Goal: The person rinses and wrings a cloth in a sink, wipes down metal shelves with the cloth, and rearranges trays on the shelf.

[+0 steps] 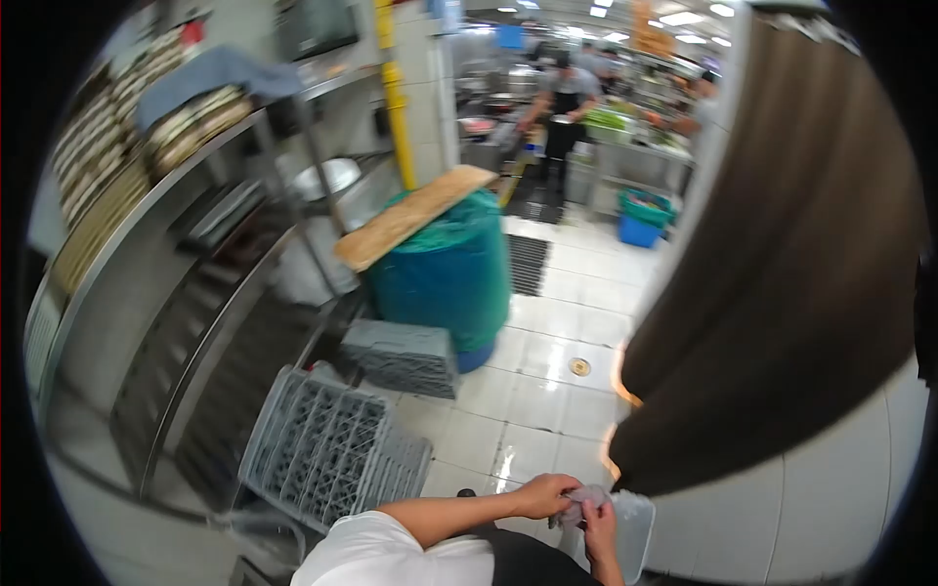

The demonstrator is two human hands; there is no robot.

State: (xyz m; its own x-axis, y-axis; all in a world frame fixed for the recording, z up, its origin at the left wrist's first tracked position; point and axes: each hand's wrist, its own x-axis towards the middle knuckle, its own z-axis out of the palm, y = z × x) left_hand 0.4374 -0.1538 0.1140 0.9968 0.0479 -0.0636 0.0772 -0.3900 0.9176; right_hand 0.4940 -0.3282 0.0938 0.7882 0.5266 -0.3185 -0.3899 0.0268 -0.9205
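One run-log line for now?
left hand: holding crumpled pale-grey cloth | right hand: holding same cloth | translucent plastic tub: beside right hand

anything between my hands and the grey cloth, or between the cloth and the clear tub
Nothing visible separates the left hand or right hand from the grey cloth; both are on it. Toward the clear tub, only the right hand overlaps the view; no other object shows between. The cloth's height relative to the tub is unclear.
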